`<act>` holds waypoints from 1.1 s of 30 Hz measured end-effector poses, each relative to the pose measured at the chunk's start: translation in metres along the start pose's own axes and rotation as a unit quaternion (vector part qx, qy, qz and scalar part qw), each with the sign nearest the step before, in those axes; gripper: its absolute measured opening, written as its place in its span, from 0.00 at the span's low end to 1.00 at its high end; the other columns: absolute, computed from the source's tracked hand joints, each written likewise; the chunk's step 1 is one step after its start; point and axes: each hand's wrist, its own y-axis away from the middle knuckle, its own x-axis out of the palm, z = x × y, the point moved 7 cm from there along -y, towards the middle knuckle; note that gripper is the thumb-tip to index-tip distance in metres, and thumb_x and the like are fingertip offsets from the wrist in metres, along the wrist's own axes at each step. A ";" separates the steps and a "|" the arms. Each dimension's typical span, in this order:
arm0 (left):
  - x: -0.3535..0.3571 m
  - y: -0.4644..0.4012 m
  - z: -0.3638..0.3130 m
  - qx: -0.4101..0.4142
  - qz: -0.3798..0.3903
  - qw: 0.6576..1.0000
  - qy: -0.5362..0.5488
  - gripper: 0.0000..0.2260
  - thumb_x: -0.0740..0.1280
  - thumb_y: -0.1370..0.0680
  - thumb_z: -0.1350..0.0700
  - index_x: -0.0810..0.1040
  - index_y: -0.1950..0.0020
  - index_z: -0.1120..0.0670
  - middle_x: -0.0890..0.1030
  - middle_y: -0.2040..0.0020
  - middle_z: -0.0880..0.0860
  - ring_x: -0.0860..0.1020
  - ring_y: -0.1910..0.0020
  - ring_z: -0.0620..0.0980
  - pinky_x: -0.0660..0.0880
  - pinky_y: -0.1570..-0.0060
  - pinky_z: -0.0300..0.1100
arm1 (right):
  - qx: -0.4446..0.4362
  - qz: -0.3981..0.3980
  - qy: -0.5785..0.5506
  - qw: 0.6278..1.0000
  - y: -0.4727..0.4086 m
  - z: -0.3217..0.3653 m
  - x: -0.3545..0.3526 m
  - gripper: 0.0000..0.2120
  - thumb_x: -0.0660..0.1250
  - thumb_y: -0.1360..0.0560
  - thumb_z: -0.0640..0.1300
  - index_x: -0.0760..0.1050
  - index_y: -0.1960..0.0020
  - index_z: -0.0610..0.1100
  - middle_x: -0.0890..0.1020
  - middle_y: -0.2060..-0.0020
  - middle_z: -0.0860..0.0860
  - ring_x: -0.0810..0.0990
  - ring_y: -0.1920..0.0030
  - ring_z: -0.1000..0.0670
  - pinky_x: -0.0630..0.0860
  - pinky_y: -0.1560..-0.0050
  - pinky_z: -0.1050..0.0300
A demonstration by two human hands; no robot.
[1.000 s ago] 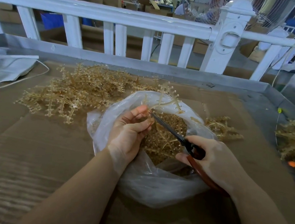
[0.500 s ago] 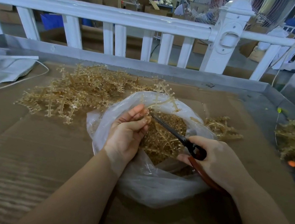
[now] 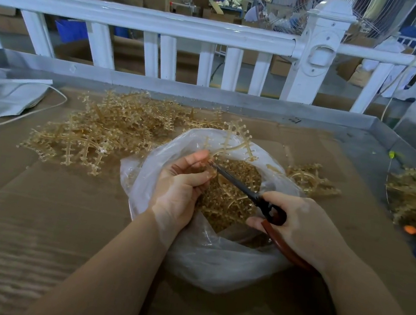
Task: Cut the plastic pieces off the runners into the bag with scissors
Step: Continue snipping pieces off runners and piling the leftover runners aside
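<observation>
A: In the head view, which step is in hand?

B: I judge it is the cutting itself; the left hand point(image 3: 182, 183) pinches a runner point(image 3: 232, 144) with curled fingers over the mouth of the bag point(image 3: 215, 263); the right hand point(image 3: 303, 224) grips the scissors point(image 3: 245, 188) by the handles, and the blade tips reach to the left fingertips, above the bag.

A: And the plastic pieces?

B: Many cut pieces point(image 3: 228, 199) lie inside the bag already; an uncut pile of runners point(image 3: 105, 131) lies beyond the bag to its left, and a smaller heap point(image 3: 309, 180) touches the bag's right side.

A: What does the next move call for?

B: I think the blades must close just at the joint, with the fingertips kept out of the way, so that the piece falls into the bag.

A: What is hard to see?

B: The exact cutting point is hidden by the left fingers; I cannot tell if the blades are apart; another heap right of the bag is cut off by the edge.
</observation>
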 end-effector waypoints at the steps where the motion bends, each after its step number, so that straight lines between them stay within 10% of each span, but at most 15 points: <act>1: 0.000 0.000 0.000 0.003 0.000 1.000 -0.002 0.18 0.59 0.29 0.78 0.79 0.53 0.59 0.82 0.67 0.50 0.80 0.68 0.43 0.77 0.67 0.33 | -0.001 -0.001 0.002 1.000 0.000 0.001 0.000 0.17 0.67 0.31 0.63 0.78 0.48 0.54 0.81 0.61 0.59 0.79 0.59 0.58 0.77 0.55 0.58; 33: 0.000 0.001 -0.006 0.094 -0.005 0.992 -0.080 0.17 0.65 0.31 0.77 0.82 0.55 0.55 0.82 0.63 0.48 0.81 0.61 0.43 0.78 0.60 0.34 | -0.011 0.005 -0.005 1.000 0.000 -0.002 0.003 0.18 0.63 0.31 0.67 0.76 0.50 0.57 0.81 0.60 0.58 0.79 0.59 0.60 0.76 0.57 0.64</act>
